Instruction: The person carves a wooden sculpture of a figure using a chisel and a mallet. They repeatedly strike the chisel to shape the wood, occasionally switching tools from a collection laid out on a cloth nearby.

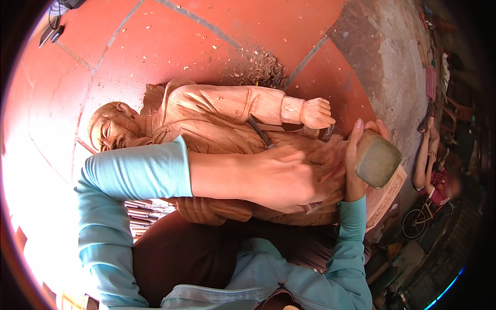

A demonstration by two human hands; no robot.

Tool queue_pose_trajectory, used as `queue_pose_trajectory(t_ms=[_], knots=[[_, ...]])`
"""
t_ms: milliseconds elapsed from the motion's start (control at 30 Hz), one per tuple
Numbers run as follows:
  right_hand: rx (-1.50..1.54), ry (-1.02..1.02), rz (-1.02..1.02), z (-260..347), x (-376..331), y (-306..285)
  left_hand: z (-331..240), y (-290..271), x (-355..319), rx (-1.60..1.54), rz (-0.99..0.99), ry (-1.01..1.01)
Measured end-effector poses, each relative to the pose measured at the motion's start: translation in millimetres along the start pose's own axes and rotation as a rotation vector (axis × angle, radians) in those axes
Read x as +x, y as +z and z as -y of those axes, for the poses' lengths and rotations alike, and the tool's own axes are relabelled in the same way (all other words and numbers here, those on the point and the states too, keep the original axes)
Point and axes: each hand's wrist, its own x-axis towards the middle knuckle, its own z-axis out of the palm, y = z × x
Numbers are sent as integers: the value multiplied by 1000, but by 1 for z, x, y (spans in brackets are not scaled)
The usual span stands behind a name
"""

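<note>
Left hand (281,178) grips a thin chisel (260,132) against the smooth wooden statue (217,111) (right hand (356,165) clasps a blocky mallet (377,158)).

Light blue ribbed long sleeves (139,173), zip front — dark maroon trousers (181,253)

The left hand (281,178) lies across the middle of the wooden statue (217,116) and covers the spot where the chisel (260,132) meets the wood, so its cutting end cannot be seen. The chisel's handle is lost inside that fist. The right hand (357,155) wraps the mallet (377,158), hiding its handle entirely. The statue's lower half disappears beneath both forearms at centre. At lower left, glare washes out the floor. At the right edge, another person (439,178) is blurred and partly cut off in the dark rim. Dark objects (54,23) at upper left are too small to identify.
</note>
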Motion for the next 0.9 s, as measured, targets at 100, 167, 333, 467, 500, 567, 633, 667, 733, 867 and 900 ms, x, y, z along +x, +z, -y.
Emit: queue_pose_trajectory(t_ms=[100,167,333,467,500,567,633,667,733,867,900], knots=[[73,4,-39,1,-1,1,8,8,-2,80,-88,73],[96,37,-34,0,-3,1,10,10,-4,105,-53,60],[36,63,18,-1,-1,-1,-3,-3,0,23,-1,-19],[71,5,-45,3,-2,1,9,4,-4,145,-29,85],[99,-1,-67,3,-2,2,9,4,-4,96,-22,23],[75,-7,-43,1,-3,1,6,4,-2,28,15,-63],[51,14,-16,1,-3,0,-9,-4,4,-5,78,-106],[40,35,3,1,-2,-1,-13,-7,5,8,84,-105],[86,62,4,1,-2,-1,-29,-10,2,-26,58,-29],[78,-117,-19,-5,2,5,-51,-50,-8,24,147,36],[85,-169,-19,-10,3,5,-54,-63,-14,62,192,10]])
